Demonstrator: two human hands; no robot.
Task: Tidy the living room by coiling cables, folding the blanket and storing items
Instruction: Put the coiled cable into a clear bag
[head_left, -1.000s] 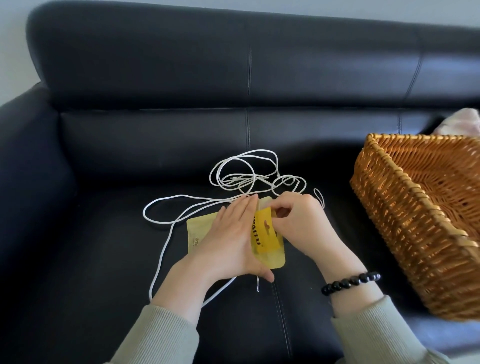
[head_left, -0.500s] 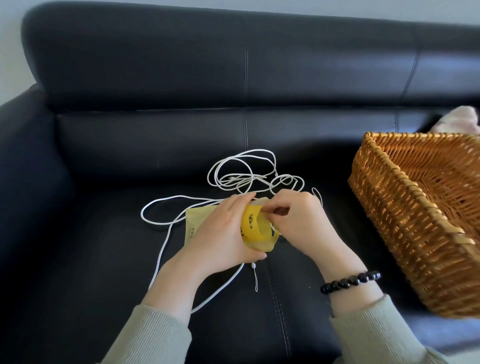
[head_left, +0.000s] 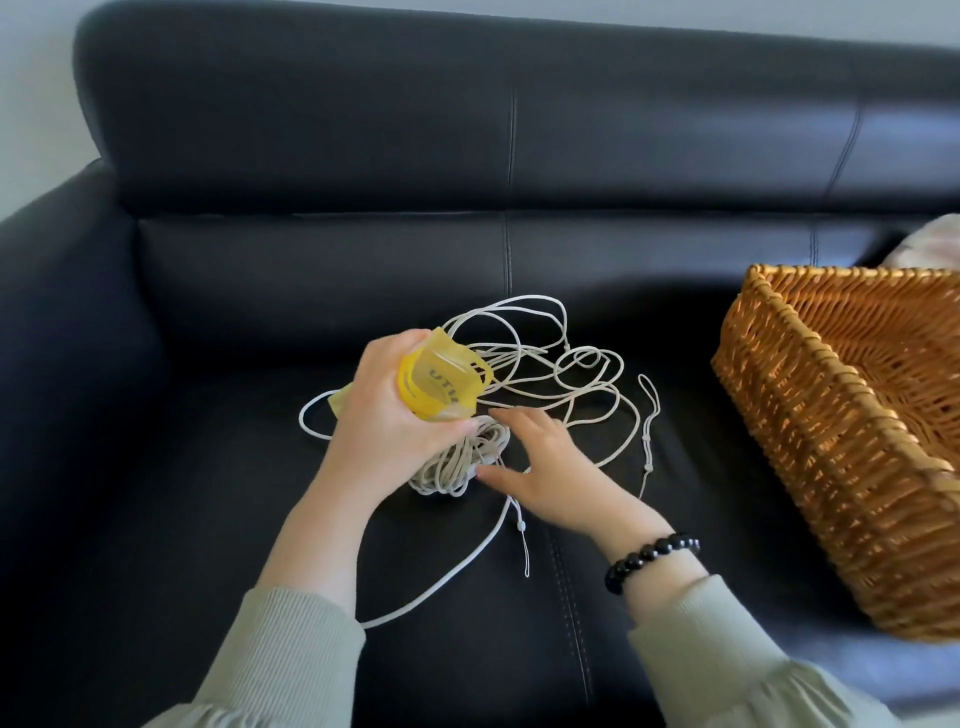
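My left hand (head_left: 379, 415) grips a yellow plastic pouch (head_left: 441, 387), squeezed so its mouth gapes toward the right, a little above the sofa seat. Just below the pouch lies a small coiled bundle of white cord (head_left: 457, 462). My right hand (head_left: 545, 467) reaches at the bundle with fingers spread, fingertips touching or nearly touching it; I cannot tell which. A long loose white cable (head_left: 545, 364) sprawls in tangled loops behind both hands, with one strand running forward past my left wrist.
All of this lies on a black leather sofa (head_left: 260, 519). A wicker basket (head_left: 831, 467) stands on the seat at the right, its near rim close to the cable's end. A pale pink fabric item (head_left: 930, 244) peeks out behind the basket.
My left hand has lifted the pouch off the seat and squeezed it wide. My right hand left the pouch's edge and dropped to a cord bundle lying beneath it.
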